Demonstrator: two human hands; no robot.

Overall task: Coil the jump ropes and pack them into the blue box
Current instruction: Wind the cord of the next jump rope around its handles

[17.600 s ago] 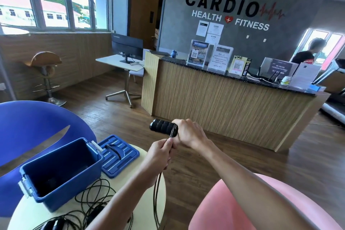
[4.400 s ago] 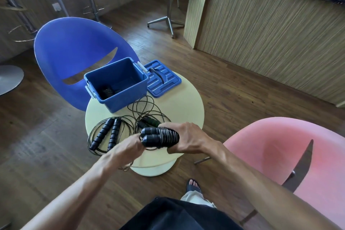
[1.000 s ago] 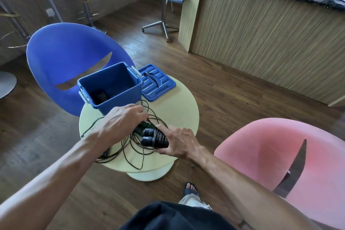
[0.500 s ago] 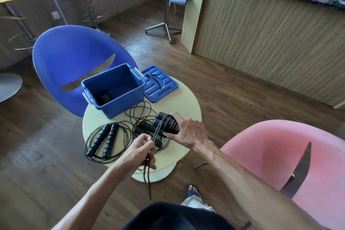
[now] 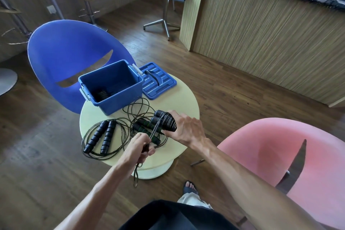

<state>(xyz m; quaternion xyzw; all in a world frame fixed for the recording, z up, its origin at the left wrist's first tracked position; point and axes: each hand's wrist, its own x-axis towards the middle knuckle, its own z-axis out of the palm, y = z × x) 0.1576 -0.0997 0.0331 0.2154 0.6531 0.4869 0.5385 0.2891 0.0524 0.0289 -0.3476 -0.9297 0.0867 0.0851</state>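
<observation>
The round tabletop (image 5: 183, 97) carries everything for the job, with a blue chair (image 5: 61, 50) behind it and a pink chair (image 5: 280, 155) to the right. On its far left side sits the blue box (image 5: 119, 99), open, with its lid (image 5: 157, 80) laid flat just beside it, presumably so coiled ropes can drop straight in; something dark already lies on the box floor, most likely a packed rope, though it is too shadowed to be sure. In front of the box a black-handled jump rope (image 5: 101, 136) lies loosely looped with both handles side by side, and a green-banded jump rope (image 5: 143, 127) sprawls uncoiled near the middle; both apparently wait their turn. The right hand (image 5: 184, 129) is curled round the wrapped jump rope (image 5: 166, 121), holding its two handles together as a core with the cord wound tightly about them. The left hand (image 5: 140, 147) pinches the remaining cord between thumb and fingers, keeping it taut toward the bundle so each turn should lie snug; the short free end (image 5: 136, 175) hangs below the tabletop edge. The wrap looks nearly finished.
</observation>
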